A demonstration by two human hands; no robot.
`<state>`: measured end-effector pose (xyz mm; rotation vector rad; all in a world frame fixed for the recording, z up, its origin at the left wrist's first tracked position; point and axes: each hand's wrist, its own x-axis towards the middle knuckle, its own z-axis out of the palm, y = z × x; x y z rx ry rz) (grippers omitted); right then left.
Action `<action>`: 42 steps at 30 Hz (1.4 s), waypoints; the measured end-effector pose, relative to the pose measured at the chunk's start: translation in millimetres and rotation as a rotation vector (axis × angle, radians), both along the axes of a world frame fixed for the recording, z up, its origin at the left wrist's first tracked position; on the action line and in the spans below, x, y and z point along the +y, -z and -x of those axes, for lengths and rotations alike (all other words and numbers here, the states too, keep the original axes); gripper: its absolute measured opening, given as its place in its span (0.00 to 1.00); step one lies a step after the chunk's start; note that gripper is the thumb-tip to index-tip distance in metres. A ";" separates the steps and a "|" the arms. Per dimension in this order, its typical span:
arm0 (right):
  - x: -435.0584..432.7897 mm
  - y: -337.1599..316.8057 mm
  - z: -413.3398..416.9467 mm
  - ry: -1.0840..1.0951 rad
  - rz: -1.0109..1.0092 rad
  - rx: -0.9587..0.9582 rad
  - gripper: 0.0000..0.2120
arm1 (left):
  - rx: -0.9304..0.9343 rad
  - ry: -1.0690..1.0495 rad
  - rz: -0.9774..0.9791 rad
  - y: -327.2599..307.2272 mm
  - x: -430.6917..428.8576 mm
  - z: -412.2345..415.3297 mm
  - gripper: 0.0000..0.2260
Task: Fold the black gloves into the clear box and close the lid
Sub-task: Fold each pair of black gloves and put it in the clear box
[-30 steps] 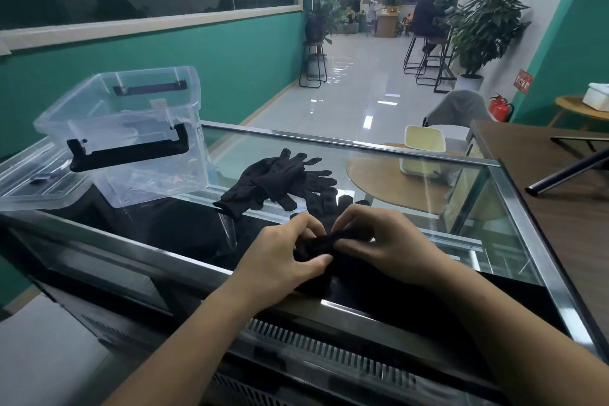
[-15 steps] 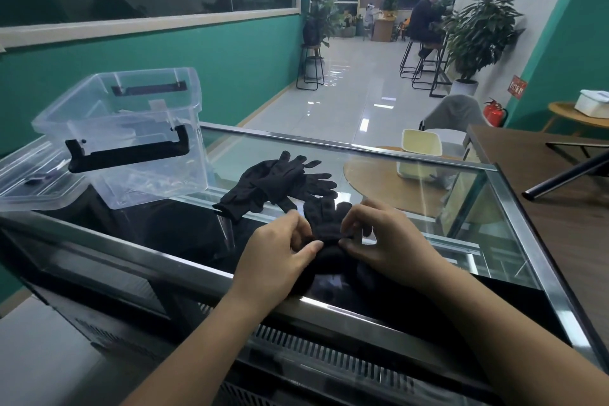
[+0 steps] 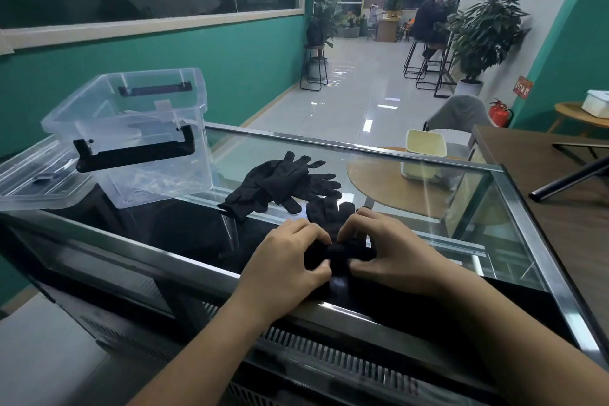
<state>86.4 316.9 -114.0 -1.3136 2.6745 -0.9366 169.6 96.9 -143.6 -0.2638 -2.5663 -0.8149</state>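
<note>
Grips: left hand [image 3: 290,260] and right hand [image 3: 392,257] both pinched the glove [image 3: 333,224].
Box [image 3: 131,138]: open, at ten o'clock.
Risk: limp fabric could unroll once released.

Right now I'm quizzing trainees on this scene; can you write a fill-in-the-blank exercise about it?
1. Both hands, left hand and right hand, grip one black ____.
2. The clear box stands with its lid ____.
3. The glove pile lies on the ____ countertop.

Missing words: glove; off; glass
</note>
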 end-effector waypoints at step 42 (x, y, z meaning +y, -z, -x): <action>-4.8 10.6 3.5 0.077 0.165 -0.016 0.06 | -0.013 -0.143 -0.176 -2.2 -2.8 -0.3 0.08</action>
